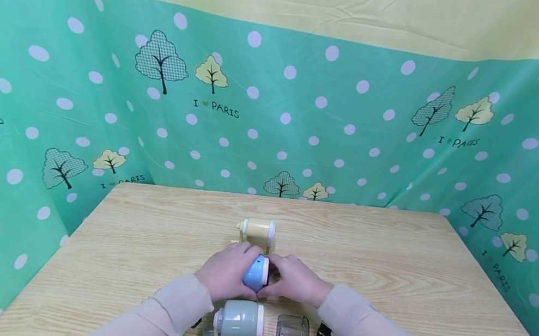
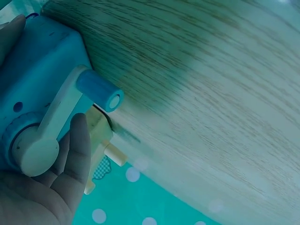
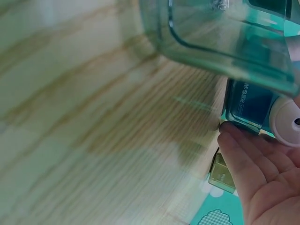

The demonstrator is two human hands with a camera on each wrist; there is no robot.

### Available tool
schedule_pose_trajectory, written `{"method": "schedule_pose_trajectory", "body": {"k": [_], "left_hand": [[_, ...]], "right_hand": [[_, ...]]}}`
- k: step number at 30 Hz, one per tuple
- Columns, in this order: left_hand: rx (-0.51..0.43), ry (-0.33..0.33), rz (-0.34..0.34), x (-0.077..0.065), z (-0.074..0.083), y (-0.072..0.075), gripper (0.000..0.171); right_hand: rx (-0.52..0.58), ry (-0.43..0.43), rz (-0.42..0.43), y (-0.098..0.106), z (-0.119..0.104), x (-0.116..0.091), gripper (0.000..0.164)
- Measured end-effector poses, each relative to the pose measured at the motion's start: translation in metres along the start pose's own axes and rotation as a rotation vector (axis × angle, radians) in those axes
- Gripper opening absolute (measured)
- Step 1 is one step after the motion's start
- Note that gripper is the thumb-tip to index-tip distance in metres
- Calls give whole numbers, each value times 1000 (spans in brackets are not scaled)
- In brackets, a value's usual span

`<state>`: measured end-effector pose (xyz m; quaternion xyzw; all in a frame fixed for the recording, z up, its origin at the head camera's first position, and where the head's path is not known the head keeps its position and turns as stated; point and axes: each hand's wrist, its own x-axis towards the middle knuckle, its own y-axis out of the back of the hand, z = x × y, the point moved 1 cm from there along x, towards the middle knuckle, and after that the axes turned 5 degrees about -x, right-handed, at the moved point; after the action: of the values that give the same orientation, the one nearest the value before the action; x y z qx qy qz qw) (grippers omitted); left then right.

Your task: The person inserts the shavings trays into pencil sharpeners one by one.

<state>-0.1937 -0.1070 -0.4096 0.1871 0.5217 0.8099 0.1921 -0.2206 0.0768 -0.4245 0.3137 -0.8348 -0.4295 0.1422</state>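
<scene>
A blue crank pencil sharpener (image 1: 254,274) lies between the two hands on the table. The left hand (image 1: 225,274) grips its body, fingers on the far side and thumb on the near side. In the left wrist view its white crank (image 2: 60,107) with a blue knob stands beside the fingers. At the sharpener's other end, the right hand (image 1: 298,280) pinches the see-through shavings drawer (image 3: 252,104) between fingers and thumb. The right wrist view shows that drawer at the sharpener's body, near a white round part; how far it is in, I cannot tell.
A cream crank sharpener (image 1: 258,228) stands just beyond the hands. Nearer the front are a grey-green sharpener (image 1: 239,326) and a separate clear drawer (image 1: 292,334). A small black piece (image 1: 326,334) lies by the right sleeve. Polka-dot cloth (image 1: 304,122) hangs behind the wooden table (image 1: 388,257).
</scene>
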Motion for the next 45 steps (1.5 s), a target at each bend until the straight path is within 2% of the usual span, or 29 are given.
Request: {"method": "schedule_pose_trajectory", "body": {"k": [8,18,45], "left_hand": [[-5,2,0,0,0,0,71],[-13,11,-10,2,-1,0,72],[2,1,-9,2,-1,-1,74]], "right_hand": [[6,13,-14,1,0,1,68],[4,-39,-48,4,-3,1,66],[6,-31,-37,2,-3,3,65]]}}
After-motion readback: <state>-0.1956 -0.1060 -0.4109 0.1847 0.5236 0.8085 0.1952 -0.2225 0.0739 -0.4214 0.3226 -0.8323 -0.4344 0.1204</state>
